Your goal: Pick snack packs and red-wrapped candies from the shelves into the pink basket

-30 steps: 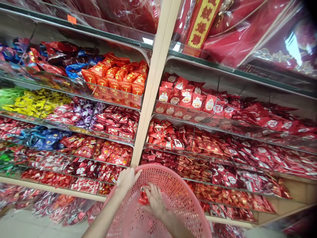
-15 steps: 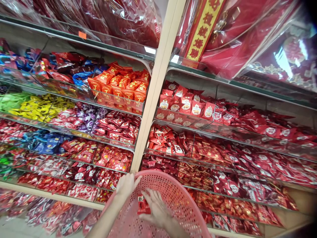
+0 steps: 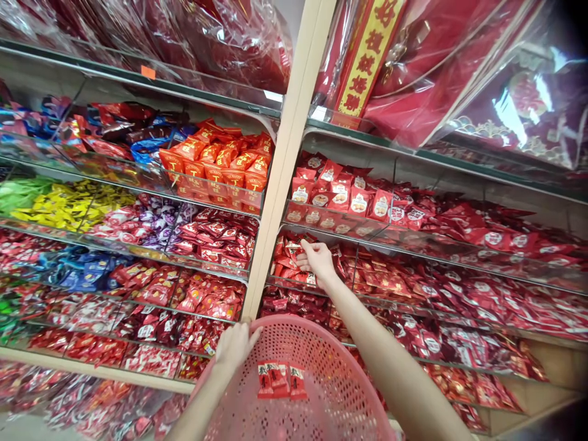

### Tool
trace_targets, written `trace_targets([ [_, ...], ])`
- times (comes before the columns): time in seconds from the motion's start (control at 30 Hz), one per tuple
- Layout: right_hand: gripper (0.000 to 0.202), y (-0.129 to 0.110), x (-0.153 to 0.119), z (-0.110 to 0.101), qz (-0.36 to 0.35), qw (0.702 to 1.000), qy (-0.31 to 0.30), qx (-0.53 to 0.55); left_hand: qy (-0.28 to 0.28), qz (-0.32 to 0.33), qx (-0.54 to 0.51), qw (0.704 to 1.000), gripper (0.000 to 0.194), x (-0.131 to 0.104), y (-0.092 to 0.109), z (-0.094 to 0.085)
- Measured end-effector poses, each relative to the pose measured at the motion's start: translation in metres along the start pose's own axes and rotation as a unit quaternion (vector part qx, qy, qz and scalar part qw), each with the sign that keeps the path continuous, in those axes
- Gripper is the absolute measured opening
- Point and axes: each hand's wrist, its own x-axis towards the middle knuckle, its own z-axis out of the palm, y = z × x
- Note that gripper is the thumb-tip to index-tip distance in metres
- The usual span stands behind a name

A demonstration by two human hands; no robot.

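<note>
My left hand is closed around the upper left rim of a pink perforated plastic basket. Three small red-and-white candy packets with black characters lie side by side on the basket's inside. At the shelf, my right hand is over a compartment of matching red candy packets, just right of the wooden upright. Its fingers reach toward the packets with the thumb raised apart from them, and I see nothing held between them. Part of the pile is hidden behind this hand.
A pale wooden upright divides the shelving. Glass-fronted shelves hold red-orange packets, yellow candies and red bags with white labels. Large plastic-wrapped red goods fill the top. More wrapped sweets lie below the left shelves.
My right hand has left the basket and moved up to the shelf compartment. Three packets now show in the basket where the hand was. My left hand stays on the rim.
</note>
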Motion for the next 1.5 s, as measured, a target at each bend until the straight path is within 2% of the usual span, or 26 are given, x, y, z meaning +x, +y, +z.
trace_targets([
  [0.13,0.022,0.0,0.017,0.014,0.083,0.994,-0.033,0.064,0.003,-0.001,0.001,1.0,0.046,0.0,-0.001,0.003],
  [0.27,0.033,0.003,0.01,0.014,0.095,0.988,-0.036,0.114,0.013,0.004,-0.002,1.0,0.047,0.001,-0.002,0.006],
  [0.4,0.038,-0.001,-0.014,0.001,0.063,0.987,-0.049,0.137,0.018,0.009,-0.003,1.0,0.046,0.002,-0.003,0.007],
  [0.5,0.044,0.004,-0.049,-0.011,0.014,0.987,-0.082,0.136,0.016,0.008,-0.007,1.0,0.045,0.003,-0.002,0.006],
  [0.6,0.048,0.031,-0.092,-0.021,-0.007,0.975,-0.19,0.113,0.006,0.005,-0.017,1.0,0.046,0.003,-0.001,0.003],
  [0.67,0.047,0.06,-0.117,-0.025,0.031,0.96,-0.26,0.104,-0.004,0.008,-0.023,1.0,0.044,0.002,0.0,0.0],
  [0.73,0.045,0.094,-0.135,-0.027,0.076,0.95,-0.288,0.092,-0.013,0.009,-0.028,0.999,0.042,0.0,0.001,-0.002],
  [0.87,0.042,0.151,-0.149,-0.028,0.139,0.952,-0.27,0.026,-0.023,0.0,-0.042,0.999,0.042,-0.003,-0.002,-0.003],
  [0.93,0.038,0.168,-0.148,-0.03,0.135,0.954,-0.266,-0.01,-0.026,-0.002,-0.05,0.998,0.038,-0.005,-0.005,-0.003],
  [1.0,0.034,0.178,-0.147,-0.032,0.116,0.955,-0.269,-0.037,-0.007,0.005,-0.111,0.994,0.03,-0.007,-0.009,-0.003],
  [1.1,0.029,0.183,-0.149,-0.033,0.066,0.956,-0.271,-0.096,0.03,0.036,-0.247,0.968,0.02,-0.012,-0.012,-0.007],
  [1.23,0.031,0.18,-0.155,-0.027,-0.014,0.945,-0.273,-0.177,-0.012,0.104,-0.284,0.953,0.017,-0.017,-0.014,-0.012],
  [1.33,0.034,0.178,-0.158,-0.02,-0.019,0.944,-0.28,-0.176,-0.042,0.13,-0.317,0.939,0.018,-0.018,-0.018,-0.011],
  [1.5,0.042,0.181,-0.158,-0.011,0.013,0.957,-0.261,-0.127,-0.066,0.139,-0.371,0.916,0.013,-0.013,-0.026,-0.002],
])
